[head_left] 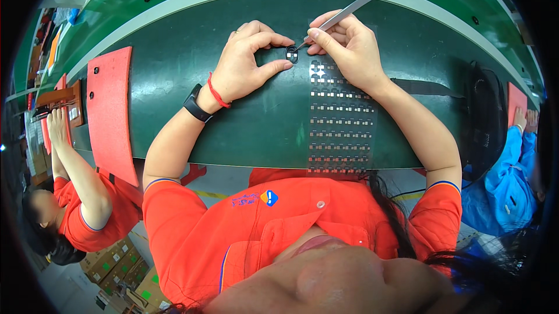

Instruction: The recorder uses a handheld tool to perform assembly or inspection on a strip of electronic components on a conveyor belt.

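Between the thumb and forefinger of my left hand (247, 52) is a small dark oval part (292, 55) with light squares inside, steadied on the green table. My right hand (352, 46) grips grey tweezers (352, 6), their upper end slanting up to the right. The tweezers' tips reach down to the oval part, and whether anything sits between them is too small to tell. Beneath my right wrist lies a clear sheet (343, 122) with rows of small dark and silvery pieces. It runs to the table's near edge.
A red mat (110, 110) lies on the left of the table (250, 122). At the right are a dark strap (428, 87) and a black bag-like object (488, 119). One person in red (87, 197) works at far left, another in blue (506, 180) at far right.
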A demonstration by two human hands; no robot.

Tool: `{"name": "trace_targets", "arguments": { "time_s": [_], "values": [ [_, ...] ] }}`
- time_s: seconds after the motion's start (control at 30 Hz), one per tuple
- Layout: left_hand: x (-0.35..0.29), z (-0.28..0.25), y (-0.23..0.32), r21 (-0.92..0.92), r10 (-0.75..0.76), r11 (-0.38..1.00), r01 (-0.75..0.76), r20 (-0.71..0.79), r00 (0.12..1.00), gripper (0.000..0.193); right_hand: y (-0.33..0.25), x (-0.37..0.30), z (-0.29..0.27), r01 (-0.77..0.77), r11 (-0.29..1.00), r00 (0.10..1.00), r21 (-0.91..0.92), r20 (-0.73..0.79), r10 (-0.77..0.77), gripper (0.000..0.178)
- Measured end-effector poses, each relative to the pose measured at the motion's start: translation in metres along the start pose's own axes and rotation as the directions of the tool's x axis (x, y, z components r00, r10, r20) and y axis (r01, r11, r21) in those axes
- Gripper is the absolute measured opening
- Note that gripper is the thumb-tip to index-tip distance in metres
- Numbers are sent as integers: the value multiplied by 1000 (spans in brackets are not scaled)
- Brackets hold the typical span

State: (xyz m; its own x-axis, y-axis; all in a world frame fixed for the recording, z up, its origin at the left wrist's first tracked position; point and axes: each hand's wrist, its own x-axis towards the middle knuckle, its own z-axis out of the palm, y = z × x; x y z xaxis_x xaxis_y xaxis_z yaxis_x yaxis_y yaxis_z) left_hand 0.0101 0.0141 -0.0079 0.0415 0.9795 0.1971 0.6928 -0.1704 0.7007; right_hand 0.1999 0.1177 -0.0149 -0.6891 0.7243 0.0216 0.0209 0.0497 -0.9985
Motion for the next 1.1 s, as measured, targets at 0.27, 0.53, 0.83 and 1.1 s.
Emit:
{"name": "trace_targets", "arguments": {
  "time_s": [0.27,0.53,0.83,1.1],
  "values": [
    [0,0,-1,6,16,1000,-16,2,1000,29,-1,-4,0,67,996,998,-60,4,-67,17],
    [1,0,-4,11,50,999,-50,1,999,28,-6,-4,-6,710,516,690,-478,330,-644,18],
    [1,-1,-3,20,58,998,-58,9,998,27,-4,-4,-7,655,632,748,-414,233,-622,15],
    [3,-2,-3,89,130,988,-130,2,992,29,-3,-6,-6,552,717,832,-425,224,-508,13]
  ]
}}
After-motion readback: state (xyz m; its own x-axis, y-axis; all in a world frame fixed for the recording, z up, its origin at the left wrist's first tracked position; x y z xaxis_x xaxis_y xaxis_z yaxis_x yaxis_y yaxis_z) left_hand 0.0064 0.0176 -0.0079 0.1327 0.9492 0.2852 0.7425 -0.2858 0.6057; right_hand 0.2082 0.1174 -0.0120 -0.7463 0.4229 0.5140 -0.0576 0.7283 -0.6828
